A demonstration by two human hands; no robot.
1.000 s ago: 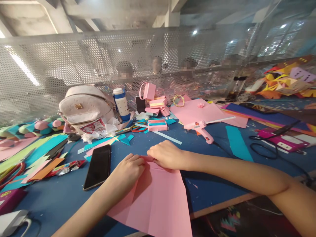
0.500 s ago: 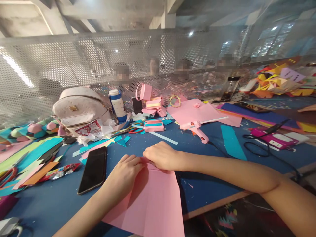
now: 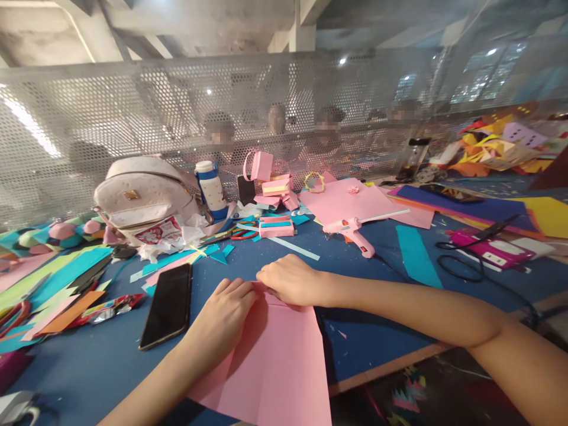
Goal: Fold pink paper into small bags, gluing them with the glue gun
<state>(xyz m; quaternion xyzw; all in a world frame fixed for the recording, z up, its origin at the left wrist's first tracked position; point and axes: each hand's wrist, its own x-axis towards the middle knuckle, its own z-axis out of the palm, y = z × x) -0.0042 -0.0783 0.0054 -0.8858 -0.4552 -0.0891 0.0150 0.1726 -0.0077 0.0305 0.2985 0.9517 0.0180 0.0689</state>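
A large sheet of pink paper [image 3: 279, 361] with faint creases lies at the near edge of the blue table, its far end between my hands. My left hand [image 3: 231, 310] is closed on the sheet's far left corner, fingertips tucked under and hidden. Beside it, my right hand [image 3: 288, 281] has its fingers curled on the far edge of the same sheet. A black phone [image 3: 166, 305] rests just left of my left hand. Beyond my right hand lies a pink glue gun [image 3: 355, 232].
A white backpack [image 3: 144, 195] and a bottle [image 3: 212, 189] stand at the back, by a perforated metal screen [image 3: 168, 106]. Scissors [image 3: 22, 307] and paper scraps lie left. A magenta power strip [image 3: 492, 248] with cables is at right. People sit beyond the screen.
My hands and the pink sheet have barely moved. At the far right edge, another person's hand has gone from view and a dark red sheet has appeared.
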